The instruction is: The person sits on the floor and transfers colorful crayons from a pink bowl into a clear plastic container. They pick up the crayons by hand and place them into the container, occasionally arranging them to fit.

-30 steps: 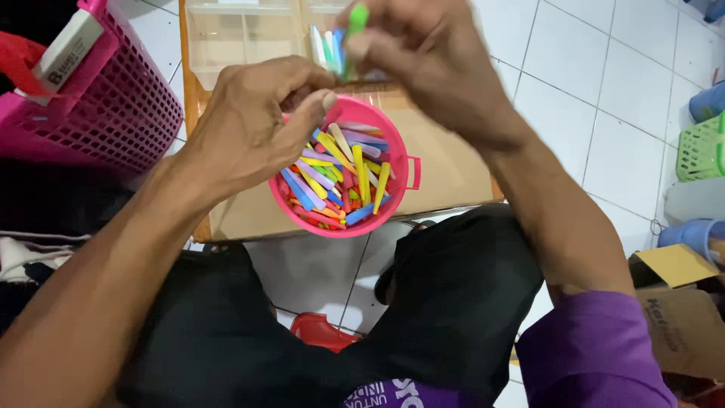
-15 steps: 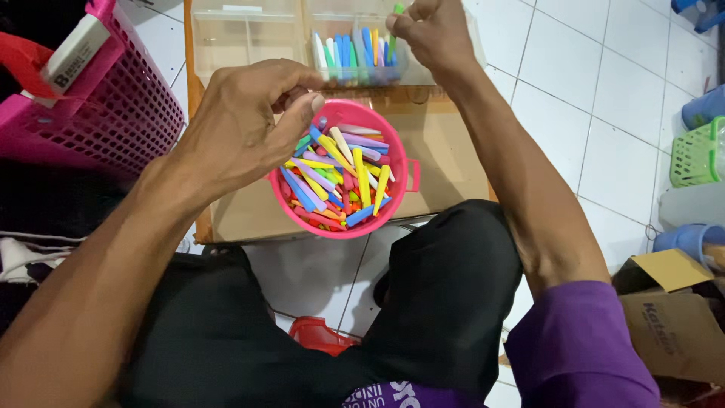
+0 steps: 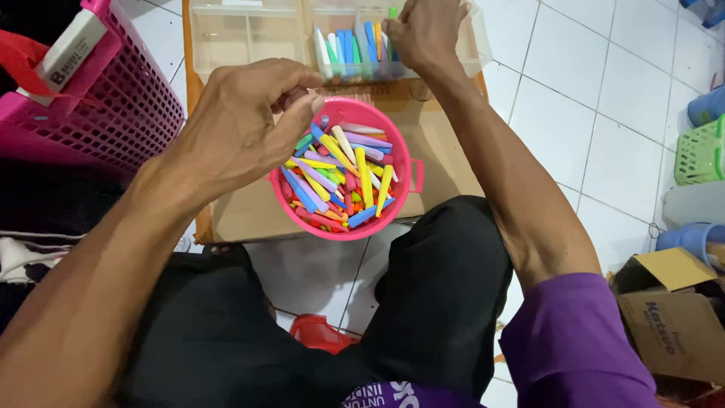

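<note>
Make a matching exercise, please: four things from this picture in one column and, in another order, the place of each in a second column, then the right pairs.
Things:
1. pink bowl
2. clear compartment box
3. pink basket
4. cardboard box

Places:
A. lower right corner, on the floor
B. upper left, beside the low wooden table
C. far edge of the table, under the right hand
D. middle of the table, full of coloured sticks, below the left hand

Pairs: 1-D, 2-C, 3-B, 4-A
</note>
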